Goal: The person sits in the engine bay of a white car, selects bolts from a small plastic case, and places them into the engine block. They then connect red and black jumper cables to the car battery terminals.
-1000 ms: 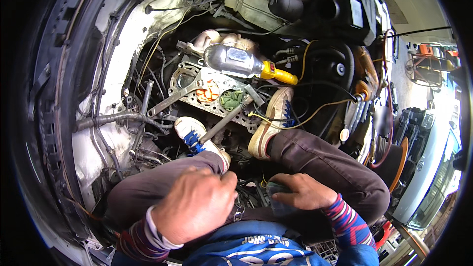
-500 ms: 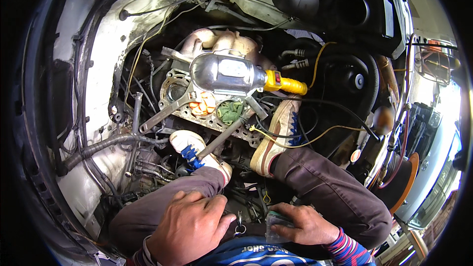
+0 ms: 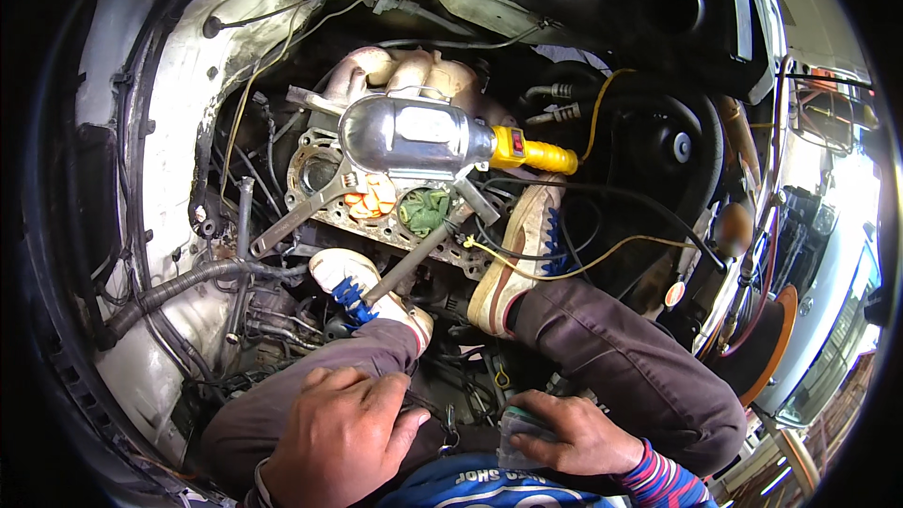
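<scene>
A small clear plastic box with a greenish edge is pinched between the thumb and fingers of my right hand, low in front of my shirt. My left hand is over my left thigh, its fingers curled under and its thumb pointing inward; whatever it may hold is hidden. Between the hands hangs a metal key ring. Ahead of my feet is a bare engine block. Orange-white cloth and green cloth fill two of its bores.
A caged work lamp with a yellow handle lies across the engine. An adjustable wrench and a hammer rest there too. My white shoes stand beside the block. Cables and a ribbed hose run around the bay.
The view has shifted slightly, so the engine and tools appear farther left and a little higher. Both hands keep nearly the same pose, and the box stays in my right hand.
</scene>
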Tool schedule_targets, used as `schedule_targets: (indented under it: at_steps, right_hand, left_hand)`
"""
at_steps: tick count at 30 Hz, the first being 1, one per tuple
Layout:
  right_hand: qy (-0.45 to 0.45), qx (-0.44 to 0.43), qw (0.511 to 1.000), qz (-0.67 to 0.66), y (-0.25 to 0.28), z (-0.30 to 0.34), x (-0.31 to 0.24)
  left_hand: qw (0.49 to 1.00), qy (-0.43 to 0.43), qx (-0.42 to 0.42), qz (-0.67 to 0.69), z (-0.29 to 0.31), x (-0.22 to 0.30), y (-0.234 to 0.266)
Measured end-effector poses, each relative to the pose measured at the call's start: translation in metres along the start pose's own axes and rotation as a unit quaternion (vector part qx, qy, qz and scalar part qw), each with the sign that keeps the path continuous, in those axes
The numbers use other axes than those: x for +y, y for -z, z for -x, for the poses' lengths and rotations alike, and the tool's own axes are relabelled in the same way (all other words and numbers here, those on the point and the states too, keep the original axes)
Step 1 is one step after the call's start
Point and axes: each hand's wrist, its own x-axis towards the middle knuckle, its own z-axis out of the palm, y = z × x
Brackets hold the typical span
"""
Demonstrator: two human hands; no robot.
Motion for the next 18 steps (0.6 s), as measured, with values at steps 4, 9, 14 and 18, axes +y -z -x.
schedule_targets:
  at_steps: [4, 9, 14, 18]
  right_hand:
    - [0.006, 0.007, 1.000, 0.008, 0.000, 0.004, 0.008]
    - [0.063, 0.068, 0.994, 0.053, -0.009, 0.011, 0.013]
    - [0.142, 0.069, 0.978, 0.139, -0.023, 0.022, 0.015]
    - [0.155, 0.051, 0.962, 0.219, -0.033, 0.026, 0.016]
  left_hand:
    - [0.996, -0.041, 0.046, -0.071, -0.001, 0.005, -0.003]
    - [0.987, -0.091, 0.069, -0.115, 0.014, 0.017, -0.009]
    - [0.979, -0.087, 0.068, -0.174, 0.026, 0.013, -0.032]
    - [0.958, -0.119, 0.105, -0.240, 0.026, 0.010, -0.045]
